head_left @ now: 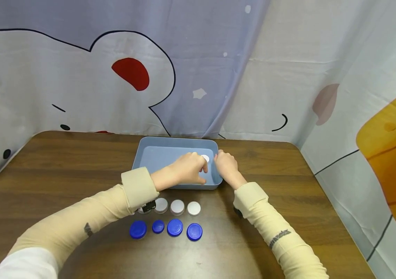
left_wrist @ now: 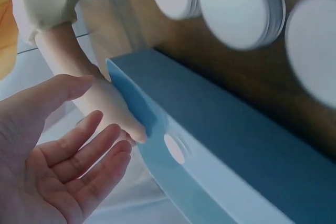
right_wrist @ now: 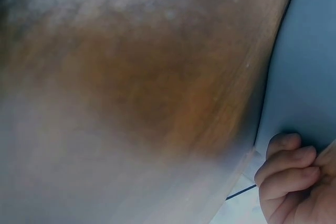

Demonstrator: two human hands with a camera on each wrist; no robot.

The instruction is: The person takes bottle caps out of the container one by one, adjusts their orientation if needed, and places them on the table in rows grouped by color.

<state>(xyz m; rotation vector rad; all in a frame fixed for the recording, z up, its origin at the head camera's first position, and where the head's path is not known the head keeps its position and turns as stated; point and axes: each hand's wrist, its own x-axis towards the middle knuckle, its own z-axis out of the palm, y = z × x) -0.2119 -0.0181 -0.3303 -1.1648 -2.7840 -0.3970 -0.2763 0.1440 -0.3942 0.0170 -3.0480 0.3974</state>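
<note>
My left hand (head_left: 189, 169) hovers over the right half of a light-blue tray (head_left: 159, 155), palm down, fingers loosely bent with nothing between them. At the tray's right side, my right hand (head_left: 226, 164) holds the rim; its curled fingers (right_wrist: 287, 177) sit by the outer wall in the right wrist view, and the thumb is hidden there. One white round cap (head_left: 205, 158) lies inside the tray, just beyond the left hand; the left wrist view also shows this cap (left_wrist: 174, 149).
In front of the tray is a row of white caps (head_left: 177, 207), partly covered by the left wrist. Nearer still, several blue caps (head_left: 175, 227) form another row on the wooden table (head_left: 90, 162). A printed curtain (head_left: 198, 69) hangs behind the table.
</note>
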